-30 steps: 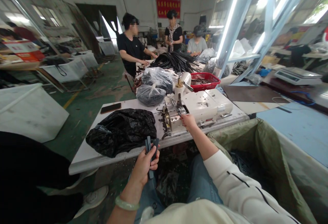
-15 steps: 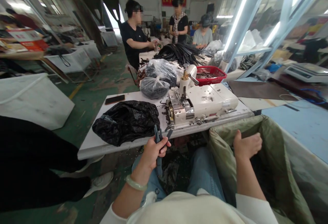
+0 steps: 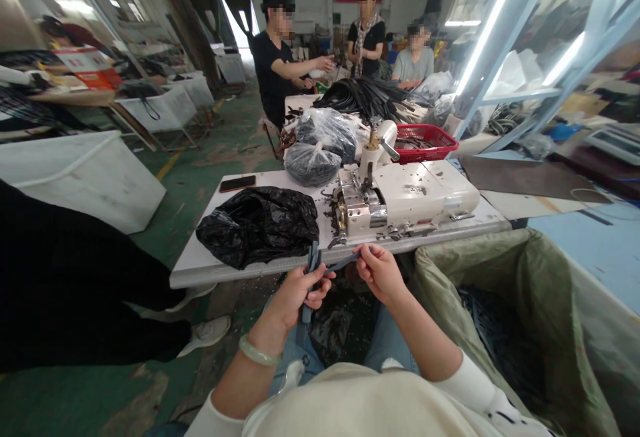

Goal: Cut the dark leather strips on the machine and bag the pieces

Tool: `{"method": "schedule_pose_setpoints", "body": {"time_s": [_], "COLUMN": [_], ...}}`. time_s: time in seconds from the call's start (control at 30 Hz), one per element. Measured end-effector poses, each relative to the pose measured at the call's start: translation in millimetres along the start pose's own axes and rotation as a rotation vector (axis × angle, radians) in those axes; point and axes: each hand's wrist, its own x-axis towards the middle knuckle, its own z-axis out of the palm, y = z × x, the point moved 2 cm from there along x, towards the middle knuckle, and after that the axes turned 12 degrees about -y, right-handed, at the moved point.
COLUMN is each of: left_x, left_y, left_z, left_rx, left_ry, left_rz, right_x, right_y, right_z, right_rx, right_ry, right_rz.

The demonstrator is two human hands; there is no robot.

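Note:
Several dark grey-blue strips (image 3: 307, 314) are bunched in my left hand (image 3: 299, 294), whose fingers are closed round them. One single strip (image 3: 345, 263) slants out of that bunch toward the right. Its far end is pinched between the thumb and fingers of my right hand (image 3: 381, 272). Both hands are over my lap, just short of the table's front edge. Beyond them stands a cream sewing-type machine (image 3: 425, 200) with a metal working head and dark scraps around it. A crumpled black plastic bag (image 3: 260, 224) lies on the table to its left.
On the white table (image 3: 210, 267) are a phone (image 3: 237, 183) and clear bags of dark pieces (image 3: 314, 162). A red basket (image 3: 425, 142) sits behind the machine. An open green sack (image 3: 440, 270) holding dark strips stands at my right. Someone's dark-trousered leg (image 3: 90, 277) is at left; people work opposite.
My right hand has come from over the green sack to the strip and now pinches its end. My left hand keeps its bunch. The view has shifted slightly left.

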Motion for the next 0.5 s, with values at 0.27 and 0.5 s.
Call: {"method": "schedule_pose_setpoints", "body": {"time_s": [0.27,0.5], "left_x": [3.0,16.3], "left_y": [6.4,9.6], "left_z": [1.6,-0.9], "left_rx": [0.077,0.397], "left_ry": [0.108,0.224], "left_rz": [0.16,0.315], "right_x": [-9.2,-4.7], "right_y": [-1.9,-2.9], "right_z": [-10.5,-7.4], "right_rx": [-0.26,-0.536], "right_ry": [-0.227,-0.608], "right_rz": [0.009,0.263]}}
